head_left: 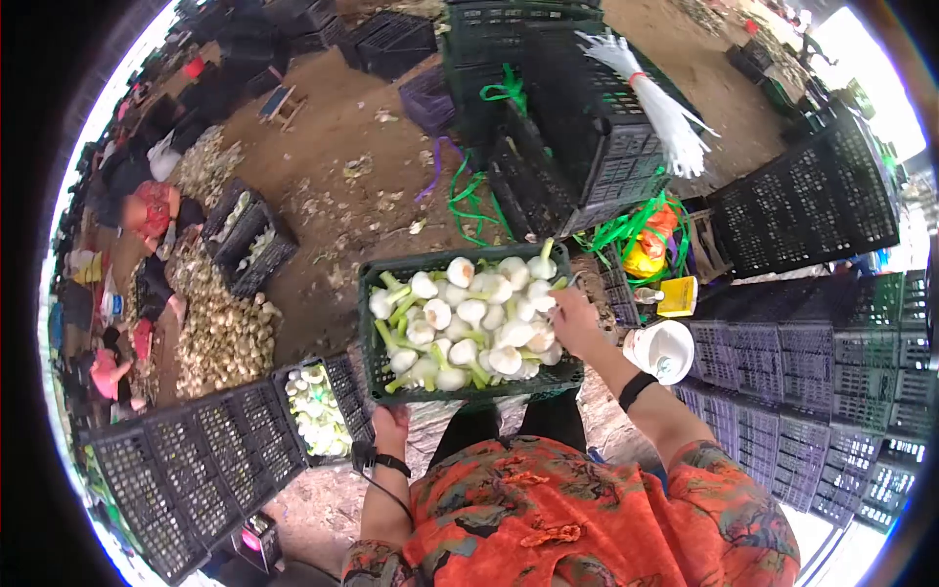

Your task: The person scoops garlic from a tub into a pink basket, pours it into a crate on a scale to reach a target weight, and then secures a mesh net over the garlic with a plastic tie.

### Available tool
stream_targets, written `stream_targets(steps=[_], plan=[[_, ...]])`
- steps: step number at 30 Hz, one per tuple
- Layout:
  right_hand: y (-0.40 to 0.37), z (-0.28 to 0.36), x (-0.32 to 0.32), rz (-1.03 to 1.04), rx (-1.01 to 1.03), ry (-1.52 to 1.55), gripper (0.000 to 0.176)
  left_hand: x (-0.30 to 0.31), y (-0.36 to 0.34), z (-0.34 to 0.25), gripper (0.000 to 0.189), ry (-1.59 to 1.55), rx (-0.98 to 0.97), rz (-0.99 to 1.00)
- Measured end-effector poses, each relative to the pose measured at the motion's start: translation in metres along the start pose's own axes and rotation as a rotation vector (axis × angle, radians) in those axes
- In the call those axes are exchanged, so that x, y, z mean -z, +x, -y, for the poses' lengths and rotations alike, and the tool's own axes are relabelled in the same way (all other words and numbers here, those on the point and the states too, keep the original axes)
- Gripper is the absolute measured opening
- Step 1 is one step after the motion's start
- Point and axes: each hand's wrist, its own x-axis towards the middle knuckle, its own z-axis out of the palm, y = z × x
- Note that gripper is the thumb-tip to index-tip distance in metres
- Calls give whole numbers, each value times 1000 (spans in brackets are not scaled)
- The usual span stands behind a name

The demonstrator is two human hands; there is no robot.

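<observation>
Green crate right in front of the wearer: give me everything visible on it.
The crate is dark green plastic lattice, rectangular, open-topped, roughly level, heaped with white bulbs with green stalks. The left hand grips its near left rim; the right hand rests on bulbs at its right side.

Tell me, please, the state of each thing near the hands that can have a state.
green crate: full, heaped with bulbs.
bulbs: trimmed, short green stalks left on.
left hand: closed on the green crate's near rim.
right hand: on the bulbs at the right side; grip unclear.
black crate at lower left: partly filled with bulbs.
white ties: bundled, bound with a red band.
</observation>
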Motion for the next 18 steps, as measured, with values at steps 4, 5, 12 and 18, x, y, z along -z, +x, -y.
stream_targets(steps=[4, 5, 12, 18], plan=[[-8, -52, -27, -714, -173, 795, 9, 5, 6, -4, 22, -17, -92, 55], [-15, -54, -14, -650, -383, 719, 9, -2, -3, -6, 20, 15, -99, 60], [-133, -88, -66, -197, -1098, 1355, 14, 27, 24, -10, 20, -102, 98, 170], [-155, -75, -69, -607, -1242, 1121, 8, 26, 34, -8, 21, 12, -24, 109]])
